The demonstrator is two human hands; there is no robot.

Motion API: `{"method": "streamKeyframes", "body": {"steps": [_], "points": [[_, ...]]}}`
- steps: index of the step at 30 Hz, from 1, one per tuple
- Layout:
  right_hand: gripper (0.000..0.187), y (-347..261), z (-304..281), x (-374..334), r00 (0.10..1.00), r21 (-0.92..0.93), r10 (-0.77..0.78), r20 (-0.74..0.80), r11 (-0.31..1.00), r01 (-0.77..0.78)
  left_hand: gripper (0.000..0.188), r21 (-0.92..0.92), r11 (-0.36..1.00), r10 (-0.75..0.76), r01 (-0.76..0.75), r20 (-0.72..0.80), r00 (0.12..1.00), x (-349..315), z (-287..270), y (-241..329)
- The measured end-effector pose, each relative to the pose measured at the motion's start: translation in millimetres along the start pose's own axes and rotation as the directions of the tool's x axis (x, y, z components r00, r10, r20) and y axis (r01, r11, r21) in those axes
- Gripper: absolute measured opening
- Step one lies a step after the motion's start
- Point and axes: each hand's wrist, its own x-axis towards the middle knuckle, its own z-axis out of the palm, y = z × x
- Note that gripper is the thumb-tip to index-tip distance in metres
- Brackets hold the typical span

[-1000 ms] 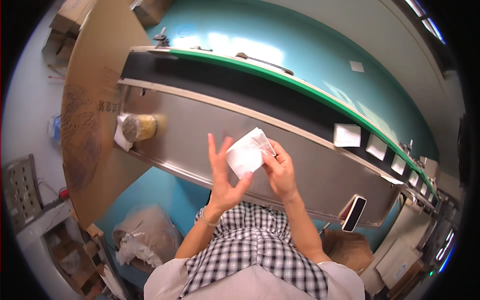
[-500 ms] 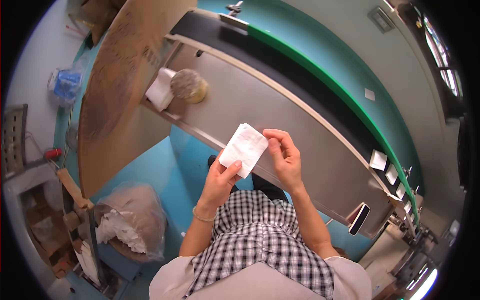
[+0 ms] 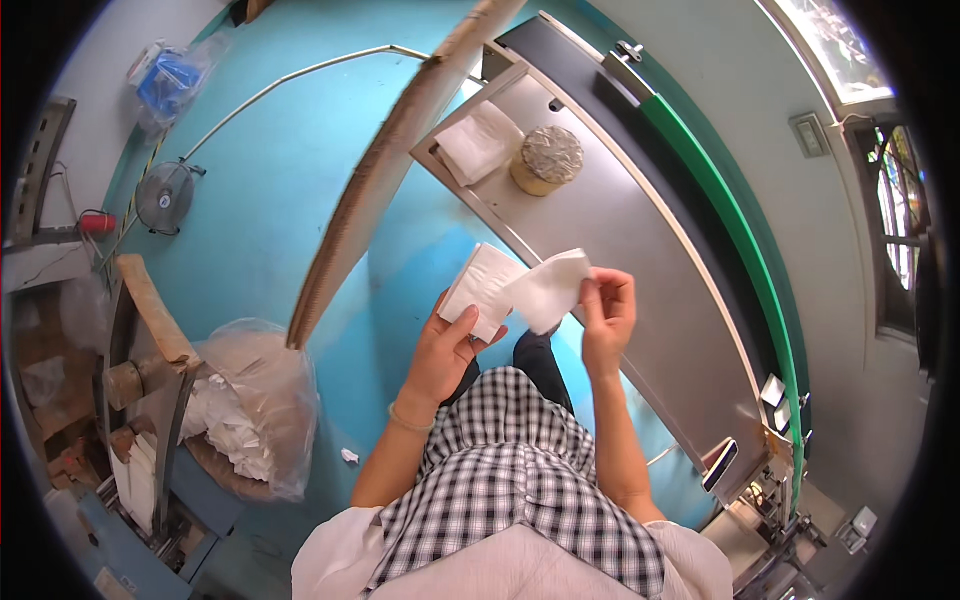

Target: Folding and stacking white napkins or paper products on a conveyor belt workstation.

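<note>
White paper between left fingers, sheet edge between right fingers

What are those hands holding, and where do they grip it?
The left hand holds a small white paper stack by its lower end, thumb on top. The right hand pinches a white sheet by its right edge.

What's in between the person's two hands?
In the head view: a white paper stack in the left hand, then a curved white sheet pinched by the right hand.
</note>
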Motion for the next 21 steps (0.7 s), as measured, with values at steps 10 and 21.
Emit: {"method": "streamKeyframes", "body": {"steps": [10,21], "points": [[0.026,-11,9,16,0.713,-0.563,-0.626,0.317,0.481,0.672,0.043,-0.171,0.982,-0.08,0.079,0.004,0.997,14,-50,18],[0.029,31,55,60,0.877,-0.803,-0.452,0.159,0.458,0.382,0.042,-0.17,0.983,-0.083,0.068,-0.08,0.993,29,-61,36]]}}
